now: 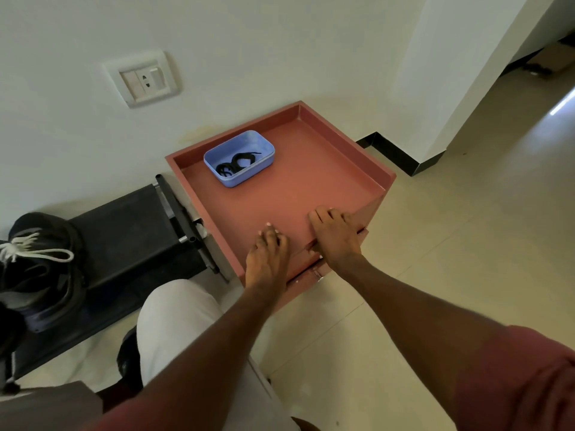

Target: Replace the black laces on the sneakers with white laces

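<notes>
Head view: I see both hands resting flat at the near edge of the red table (311, 181), left hand (267, 259) and right hand (334, 234) holding nothing. Black laces (237, 164) lie in the blue tray (249, 144) at centre; the sneakers (40, 269) with white laces (25, 247) sit at far left.

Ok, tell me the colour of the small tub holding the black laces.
Light blue; the tub shows clearly in the head view, black laces inside.
</notes>
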A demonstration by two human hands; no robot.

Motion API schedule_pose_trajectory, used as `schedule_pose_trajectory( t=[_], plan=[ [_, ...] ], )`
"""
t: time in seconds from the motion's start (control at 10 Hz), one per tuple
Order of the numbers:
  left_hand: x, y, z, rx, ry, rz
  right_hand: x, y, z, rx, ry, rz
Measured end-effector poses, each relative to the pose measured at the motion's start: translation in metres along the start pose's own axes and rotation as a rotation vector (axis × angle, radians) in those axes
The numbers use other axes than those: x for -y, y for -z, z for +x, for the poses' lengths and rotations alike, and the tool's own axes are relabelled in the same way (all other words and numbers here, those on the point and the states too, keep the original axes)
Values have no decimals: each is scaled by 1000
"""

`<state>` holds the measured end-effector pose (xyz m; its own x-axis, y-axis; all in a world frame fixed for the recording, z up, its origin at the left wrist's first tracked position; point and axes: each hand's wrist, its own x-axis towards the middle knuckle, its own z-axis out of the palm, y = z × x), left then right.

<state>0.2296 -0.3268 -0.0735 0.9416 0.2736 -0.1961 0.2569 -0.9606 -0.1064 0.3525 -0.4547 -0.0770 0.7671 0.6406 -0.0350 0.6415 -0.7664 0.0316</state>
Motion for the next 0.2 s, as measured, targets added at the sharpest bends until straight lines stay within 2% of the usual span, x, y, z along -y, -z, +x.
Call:
schedule_pose_trajectory(
  t=[0.1,0.2],
  plan=[
    [3,15,-1,61,-30,-51,20,17,4,84,-40,-5],
    [12,31,-6,38,-48,-173,31,32,6,187,-100,-14]
  ],
)
